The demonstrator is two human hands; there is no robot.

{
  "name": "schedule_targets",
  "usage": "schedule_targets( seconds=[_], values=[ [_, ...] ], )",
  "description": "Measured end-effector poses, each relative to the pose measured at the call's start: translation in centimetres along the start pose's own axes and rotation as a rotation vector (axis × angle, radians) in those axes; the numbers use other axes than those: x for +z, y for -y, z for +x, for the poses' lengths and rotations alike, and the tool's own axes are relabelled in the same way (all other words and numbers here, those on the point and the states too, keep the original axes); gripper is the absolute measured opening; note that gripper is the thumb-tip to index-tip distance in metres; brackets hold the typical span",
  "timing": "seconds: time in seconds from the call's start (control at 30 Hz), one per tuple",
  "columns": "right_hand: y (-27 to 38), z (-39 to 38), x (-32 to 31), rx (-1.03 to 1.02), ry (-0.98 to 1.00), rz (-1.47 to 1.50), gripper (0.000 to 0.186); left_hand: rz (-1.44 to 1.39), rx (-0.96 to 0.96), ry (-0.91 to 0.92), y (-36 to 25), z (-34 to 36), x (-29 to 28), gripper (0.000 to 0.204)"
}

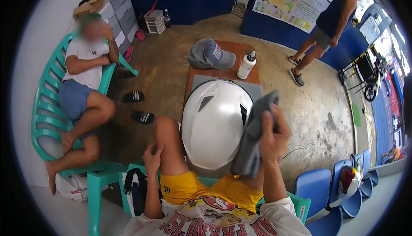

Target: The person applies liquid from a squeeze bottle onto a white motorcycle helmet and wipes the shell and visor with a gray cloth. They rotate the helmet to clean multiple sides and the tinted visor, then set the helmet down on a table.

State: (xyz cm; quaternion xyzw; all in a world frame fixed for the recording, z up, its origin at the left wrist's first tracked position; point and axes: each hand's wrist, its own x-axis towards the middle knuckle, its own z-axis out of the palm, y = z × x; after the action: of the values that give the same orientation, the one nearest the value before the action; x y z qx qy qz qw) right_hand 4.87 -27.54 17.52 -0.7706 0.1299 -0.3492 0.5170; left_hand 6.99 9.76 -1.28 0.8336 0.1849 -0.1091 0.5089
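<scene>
A glossy white helmet (214, 126) with dark vents stands between my knees, at the near end of a low brown table (240, 47). To its right, my right hand (275, 135) is closed on a dark grey cloth (253, 137), which hangs down along the helmet's side and over my right thigh. My left hand (153, 159) rests against the outside of my left leg, its thumb apart from the fingers and nothing in it. Behind the helmet are a grey cap (210, 54) and a white bottle (246, 66) with a nozzle top.
On the left, a person (88, 60) sits sideways on a green plastic bench (45, 107). Black slippers (138, 107) lie on the floor between us. Another person (332, 21) walks at the back right. Blue chairs (313, 186) line the lower right.
</scene>
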Motion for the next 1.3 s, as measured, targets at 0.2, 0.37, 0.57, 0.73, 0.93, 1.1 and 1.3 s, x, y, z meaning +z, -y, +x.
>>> schedule_targets(
  seconds=[0.2,0.37,0.57,0.73,0.93,1.1,1.3],
  values=[
    [0.1,3.5,7.2,-0.256,0.347,-0.219,0.024,-0.086,0.849,0.044,-13.7,-1.9,3.3,0.110],
    [1.1,4.3,8.8,-0.396,0.559,-0.446,0.022,0.082,0.837,0.105,-18.7,-0.6,6.3,0.143],
    [0.3,5.6,10.7,-0.401,0.625,-0.526,0.016,0.034,0.748,0.158,-18.5,0.1,6.6,0.145],
    [0.7,5.4,11.3,-0.512,0.627,-0.486,0.014,0.000,0.743,0.143,-18.4,0.6,6.8,0.139],
    [-0.1,4.8,11.9,-0.378,0.540,-0.685,0.008,0.029,0.760,0.158,-18.6,0.9,6.6,0.134],
    [-0.2,5.2,11.2,0.171,0.242,-0.368,0.013,0.032,0.766,0.158,-18.4,1.0,6.6,0.133],
    [0.5,5.5,11.6,-0.392,0.586,-0.549,0.014,0.029,0.749,0.156,-18.4,1.0,6.7,0.131]
  ],
)
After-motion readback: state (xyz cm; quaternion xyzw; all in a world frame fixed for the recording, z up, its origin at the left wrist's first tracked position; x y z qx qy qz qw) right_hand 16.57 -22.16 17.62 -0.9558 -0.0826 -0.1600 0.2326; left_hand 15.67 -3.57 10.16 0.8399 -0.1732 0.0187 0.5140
